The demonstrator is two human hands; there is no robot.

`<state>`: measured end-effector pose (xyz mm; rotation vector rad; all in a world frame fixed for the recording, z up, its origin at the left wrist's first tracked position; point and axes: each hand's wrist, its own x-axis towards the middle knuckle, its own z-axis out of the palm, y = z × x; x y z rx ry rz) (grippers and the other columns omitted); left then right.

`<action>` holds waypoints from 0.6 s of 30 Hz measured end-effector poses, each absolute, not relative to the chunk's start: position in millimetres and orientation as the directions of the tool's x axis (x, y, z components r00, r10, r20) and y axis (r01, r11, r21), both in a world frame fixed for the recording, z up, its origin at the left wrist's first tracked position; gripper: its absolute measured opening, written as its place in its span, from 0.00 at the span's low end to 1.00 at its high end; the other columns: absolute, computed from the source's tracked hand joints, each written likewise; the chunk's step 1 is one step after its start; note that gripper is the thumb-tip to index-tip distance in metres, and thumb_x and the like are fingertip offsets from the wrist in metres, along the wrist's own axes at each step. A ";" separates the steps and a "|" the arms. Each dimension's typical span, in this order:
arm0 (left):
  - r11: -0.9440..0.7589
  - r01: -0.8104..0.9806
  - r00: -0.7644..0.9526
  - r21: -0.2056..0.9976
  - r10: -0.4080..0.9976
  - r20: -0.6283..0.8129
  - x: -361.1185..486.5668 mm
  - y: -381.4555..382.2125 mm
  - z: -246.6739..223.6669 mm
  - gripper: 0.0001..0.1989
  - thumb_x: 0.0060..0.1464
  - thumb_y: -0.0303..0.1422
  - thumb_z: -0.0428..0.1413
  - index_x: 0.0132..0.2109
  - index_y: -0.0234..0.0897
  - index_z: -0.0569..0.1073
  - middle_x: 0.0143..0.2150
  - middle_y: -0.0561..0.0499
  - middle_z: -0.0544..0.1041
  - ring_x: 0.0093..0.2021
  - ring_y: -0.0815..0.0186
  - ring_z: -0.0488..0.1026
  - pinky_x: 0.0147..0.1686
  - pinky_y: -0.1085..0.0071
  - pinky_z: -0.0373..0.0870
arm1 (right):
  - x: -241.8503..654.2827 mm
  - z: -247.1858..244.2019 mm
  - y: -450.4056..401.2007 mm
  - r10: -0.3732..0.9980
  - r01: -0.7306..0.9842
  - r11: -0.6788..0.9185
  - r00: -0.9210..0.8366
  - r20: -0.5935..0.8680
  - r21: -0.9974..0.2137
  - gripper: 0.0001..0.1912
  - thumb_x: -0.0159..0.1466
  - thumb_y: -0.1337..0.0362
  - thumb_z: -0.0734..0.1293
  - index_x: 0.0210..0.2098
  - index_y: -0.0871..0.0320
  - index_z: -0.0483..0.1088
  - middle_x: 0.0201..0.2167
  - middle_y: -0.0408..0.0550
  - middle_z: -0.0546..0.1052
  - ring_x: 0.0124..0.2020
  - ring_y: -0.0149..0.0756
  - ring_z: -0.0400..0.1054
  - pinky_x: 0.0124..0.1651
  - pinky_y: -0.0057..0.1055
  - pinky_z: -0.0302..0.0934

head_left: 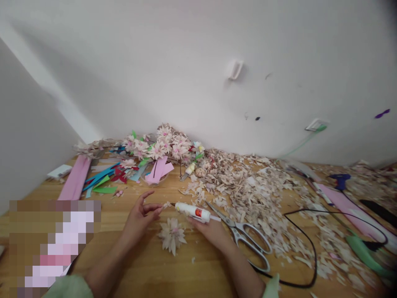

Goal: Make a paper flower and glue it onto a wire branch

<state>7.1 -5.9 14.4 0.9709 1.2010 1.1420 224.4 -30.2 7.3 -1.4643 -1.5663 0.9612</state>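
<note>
My right hand (208, 227) is wrapped round a white glue gun (190, 210), its nozzle pointing left. Between the thumb and a finger of my left hand (145, 212) is a small pale petal (167, 205), right at the nozzle tip; its other fingers are raised. Just below, on the wooden table, lies a pale paper-like flower (172, 236) with a pinkish centre. Silver scissors (243, 236) rest beside my right forearm with their blades slightly parted.
Loose dried petals (248, 186) cover the right and back of the table (124, 265). A heap of finished flowers (169, 142) stands against the wall. Coloured paper strips (102, 178) lie left. A black cable (314, 248) loops right, near a blue glue gun (340, 181).
</note>
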 end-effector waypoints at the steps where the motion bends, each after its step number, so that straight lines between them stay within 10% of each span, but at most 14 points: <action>1: 0.182 -0.134 0.002 0.974 0.983 -0.183 6.9 -5.9 14.9 0.39 0.32 0.38 0.65 0.52 0.37 0.58 0.29 0.52 0.79 0.34 0.62 0.76 0.32 0.68 0.71 | 225.7 5.4 -28.1 0.999 0.413 0.049 -0.022 0.044 -0.909 0.14 0.52 0.56 0.67 0.33 0.59 0.73 0.31 0.50 0.78 0.31 0.42 0.71 0.35 0.36 0.66; 14: 0.098 -0.123 -0.002 0.988 0.995 -0.099 4.0 -7.4 15.4 0.34 0.37 0.35 0.63 0.52 0.39 0.59 0.30 0.53 0.78 0.34 0.65 0.74 0.32 0.69 0.71 | 244.0 -22.0 -3.5 0.998 0.476 0.001 0.062 0.034 -0.880 0.19 0.52 0.52 0.68 0.35 0.61 0.74 0.31 0.51 0.78 0.33 0.45 0.71 0.39 0.42 0.64; 18: 0.106 -0.192 -0.002 0.976 0.994 -0.108 2.0 -5.9 15.8 0.34 0.36 0.36 0.64 0.51 0.38 0.60 0.28 0.54 0.77 0.33 0.65 0.74 0.30 0.70 0.71 | 247.7 -10.4 -7.8 0.946 0.466 0.148 0.189 0.262 -0.872 0.29 0.51 0.55 0.69 0.49 0.60 0.63 0.41 0.52 0.73 0.38 0.41 0.68 0.42 0.39 0.63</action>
